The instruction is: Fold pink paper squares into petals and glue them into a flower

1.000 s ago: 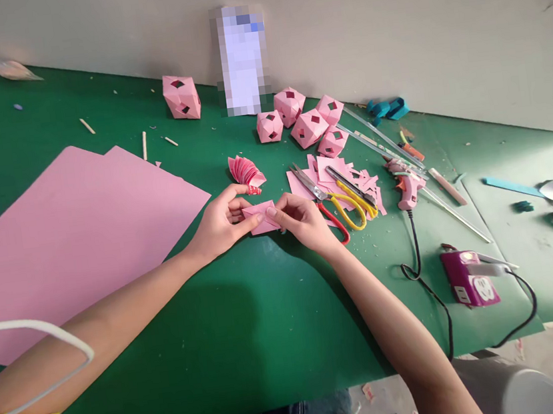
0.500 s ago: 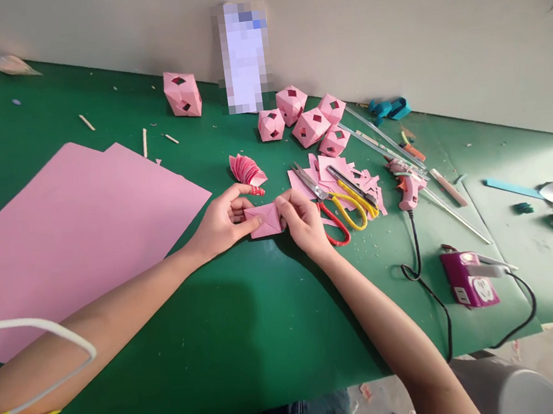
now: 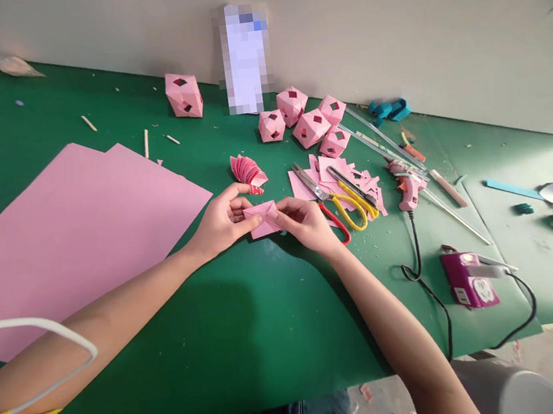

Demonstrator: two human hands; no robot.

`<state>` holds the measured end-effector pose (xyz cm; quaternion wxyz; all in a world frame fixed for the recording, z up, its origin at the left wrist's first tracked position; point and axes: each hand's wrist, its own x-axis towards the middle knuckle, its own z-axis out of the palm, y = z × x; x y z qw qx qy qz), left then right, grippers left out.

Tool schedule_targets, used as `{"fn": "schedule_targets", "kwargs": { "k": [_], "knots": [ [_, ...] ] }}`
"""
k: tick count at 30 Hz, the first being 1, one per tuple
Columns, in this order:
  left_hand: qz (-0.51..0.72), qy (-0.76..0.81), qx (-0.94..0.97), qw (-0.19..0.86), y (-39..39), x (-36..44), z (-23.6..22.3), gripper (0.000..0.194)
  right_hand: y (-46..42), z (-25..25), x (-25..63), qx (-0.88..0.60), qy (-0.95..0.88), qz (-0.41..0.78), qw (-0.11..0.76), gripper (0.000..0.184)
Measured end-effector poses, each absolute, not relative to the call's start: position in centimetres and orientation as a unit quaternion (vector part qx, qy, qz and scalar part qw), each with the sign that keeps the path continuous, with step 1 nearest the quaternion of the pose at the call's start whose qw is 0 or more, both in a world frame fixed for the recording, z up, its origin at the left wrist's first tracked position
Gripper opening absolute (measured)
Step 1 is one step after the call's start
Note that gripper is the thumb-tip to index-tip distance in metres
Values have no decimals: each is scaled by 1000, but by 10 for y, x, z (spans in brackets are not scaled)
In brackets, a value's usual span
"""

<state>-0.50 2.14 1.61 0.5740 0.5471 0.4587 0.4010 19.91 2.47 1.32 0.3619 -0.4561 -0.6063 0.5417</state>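
Pinching the folded paper (image 3: 264,230) between them, both hands hold it to the left of the scissors (image 3: 322,194), just above the table (image 3: 213,349) or on it; which, I cannot tell. The left hand (image 3: 218,224) grasps its left end, thumb on top and fingers behind, with a red wrap (image 3: 256,190) on the index finger reaching past the paper's far edge. The right hand (image 3: 303,220) grips its right end, thumb pressed on the upper face, fingers curled out of sight beneath; this hand is just beside the scissors.

Edge-wise, the table runs from the scissors down to its near rim, a broad green stretch between the forearms. Beyond the scissors the far rim meets the wall (image 3: 83,29). To their right, the knife (image 3: 352,187) and offcuts (image 3: 324,164) leave little space.

Counting: one pair of scissors, one knife, one glue gun (image 3: 408,191) farther right, one purple socket (image 3: 469,277) right and nearer the body. Six paper balls (image 3: 311,129): five grouped beyond the scissors, one well apart to the left. One fanned stack (image 3: 246,170) lies left of the scissors, its pieces too fine to count; at least two large sheets (image 3: 82,224) lie farther left
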Motion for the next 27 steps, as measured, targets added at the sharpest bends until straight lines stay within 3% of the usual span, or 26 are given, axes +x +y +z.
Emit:
{"fn": "schedule_targets", "kwargs": {
  "k": [16,23,27],
  "knots": [
    [397,461,564,558,20,-4,15,49,27,10,201,-447,-587,550,391,53],
    [385,456,558,576,21,-5,17,49,24,4,194,-465,-599,482,439,55],
    [391,466,530,591,22,-6,19,53,22,4,195,-465,-620,486,404,59]
  ]
}}
